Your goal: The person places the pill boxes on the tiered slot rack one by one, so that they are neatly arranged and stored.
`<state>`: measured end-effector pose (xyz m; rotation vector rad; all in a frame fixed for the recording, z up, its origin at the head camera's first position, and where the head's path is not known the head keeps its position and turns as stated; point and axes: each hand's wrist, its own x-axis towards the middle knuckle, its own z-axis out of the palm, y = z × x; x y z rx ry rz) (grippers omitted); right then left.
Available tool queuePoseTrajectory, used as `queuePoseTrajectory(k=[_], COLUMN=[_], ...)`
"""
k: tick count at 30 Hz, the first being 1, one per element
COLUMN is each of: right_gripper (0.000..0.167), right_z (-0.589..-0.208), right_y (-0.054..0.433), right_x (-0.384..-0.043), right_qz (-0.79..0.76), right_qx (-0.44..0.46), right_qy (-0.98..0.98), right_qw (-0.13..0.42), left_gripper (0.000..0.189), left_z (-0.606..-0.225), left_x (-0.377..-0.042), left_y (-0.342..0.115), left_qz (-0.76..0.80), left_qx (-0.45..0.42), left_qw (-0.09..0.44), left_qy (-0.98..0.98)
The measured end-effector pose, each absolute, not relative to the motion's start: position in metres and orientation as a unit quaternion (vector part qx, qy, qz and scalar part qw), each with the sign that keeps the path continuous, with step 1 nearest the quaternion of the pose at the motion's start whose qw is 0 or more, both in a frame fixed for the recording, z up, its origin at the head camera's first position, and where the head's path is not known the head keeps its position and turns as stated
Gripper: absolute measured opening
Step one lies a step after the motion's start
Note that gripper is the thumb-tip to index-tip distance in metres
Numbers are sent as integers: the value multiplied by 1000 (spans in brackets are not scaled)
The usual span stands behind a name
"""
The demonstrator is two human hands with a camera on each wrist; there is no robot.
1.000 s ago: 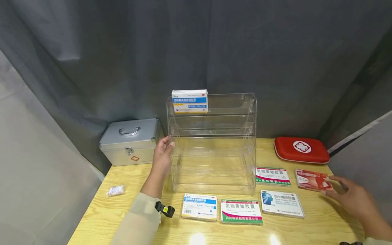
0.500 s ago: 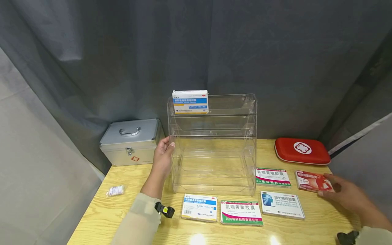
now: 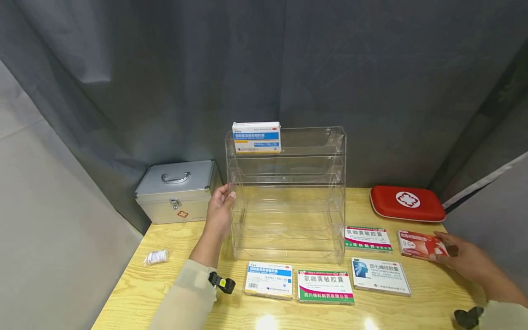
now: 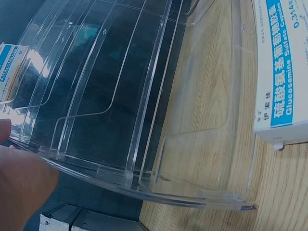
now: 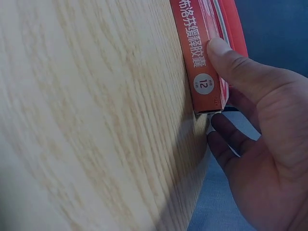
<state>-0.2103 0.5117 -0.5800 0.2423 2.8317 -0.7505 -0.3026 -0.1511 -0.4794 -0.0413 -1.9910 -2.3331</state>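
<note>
My left hand (image 3: 219, 211) grips the left side of a clear plastic display rack (image 3: 284, 254), thumb at the front edge; the left wrist view shows part of that hand (image 4: 26, 183) at the rack's side. On the right, a red medicine box (image 3: 420, 244) lies flat on the table. My right hand (image 3: 468, 261) pinches its right end. In the right wrist view the thumb presses on the red box (image 5: 195, 62) while other fingers are partly hidden behind it. A white-and-blue medicine box (image 3: 256, 138) stands in the rack's top tier, at the left.
Before the rack lie a white-and-blue box (image 3: 269, 280), a green-and-pink box (image 3: 325, 286) and a white box with a blue head picture (image 3: 380, 276). Another green-and-pink box (image 3: 368, 239) is beside the rack. Behind are a red case (image 3: 406, 203) and a silver metal case (image 3: 177, 192); a white bottle (image 3: 156, 257) lies left.
My right hand has shifted slightly left along the red box, its fingers and thumb closing on the right end. The left hand stays on the rack.
</note>
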Motion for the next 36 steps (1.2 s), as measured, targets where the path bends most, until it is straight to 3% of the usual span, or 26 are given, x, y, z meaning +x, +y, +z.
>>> queuePoseTrajectory(k=[3, 11, 20, 25, 30, 36], right_gripper=[113, 95, 68, 50, 53, 54], right_z=[-582, -588, -579, -579, -568, -523], right_y=[514, 513, 504, 501, 496, 462], right_x=[-208, -193, -181, -171, -168, -173], right_qz=[-256, -270, -279, -322, -356, -385], right_qx=[78, 74, 143, 146, 148, 142], right_qy=[959, 960, 949, 932, 914, 887], right_qw=[89, -19, -25, -78, -128, -210], left_gripper=[45, 48, 46, 44, 43, 44], left_z=[-479, -480, -480, -479, -480, -481], left_x=[-302, -303, -302, -303, -303, -304], left_y=[-151, -152, -151, -150, -150, -150], left_qz=[-759, -756, -765, -769, -774, -779], left_qx=[-13, -19, -10, -14, -15, -18], left_qw=[37, 33, 35, 39, 40, 38], left_qy=[-650, -653, -643, -638, -632, -626])
